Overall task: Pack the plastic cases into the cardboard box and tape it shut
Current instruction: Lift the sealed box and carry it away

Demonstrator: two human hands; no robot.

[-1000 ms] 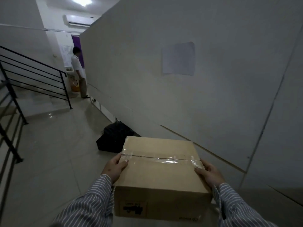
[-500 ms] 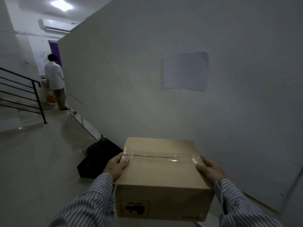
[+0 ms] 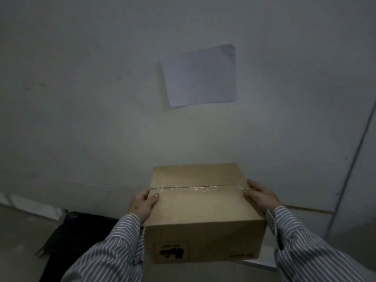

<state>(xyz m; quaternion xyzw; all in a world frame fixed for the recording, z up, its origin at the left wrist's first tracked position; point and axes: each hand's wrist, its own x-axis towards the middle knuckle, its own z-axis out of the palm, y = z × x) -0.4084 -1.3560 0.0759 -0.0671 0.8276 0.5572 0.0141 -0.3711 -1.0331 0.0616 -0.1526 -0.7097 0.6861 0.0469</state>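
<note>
I carry a brown cardboard box (image 3: 203,212) in front of me, held off the floor. Its top flaps are closed and a strip of clear tape (image 3: 195,187) runs across the seam. My left hand (image 3: 143,204) grips the box's left side, thumb on the top. My right hand (image 3: 262,195) grips the right side the same way. Both arms wear striped sleeves. A black printed label (image 3: 171,251) shows on the near face. No plastic cases are visible; the box's inside is hidden.
A pale wall (image 3: 101,98) stands right in front, with a sheet of paper (image 3: 200,76) stuck to it above the box. A black bag (image 3: 77,235) lies on the floor at the lower left, against the wall's base.
The view has turned right, toward the wall. The stair railing, the corridor and the person at the far end have left the frame. Both hands keep the same hold on the box.
</note>
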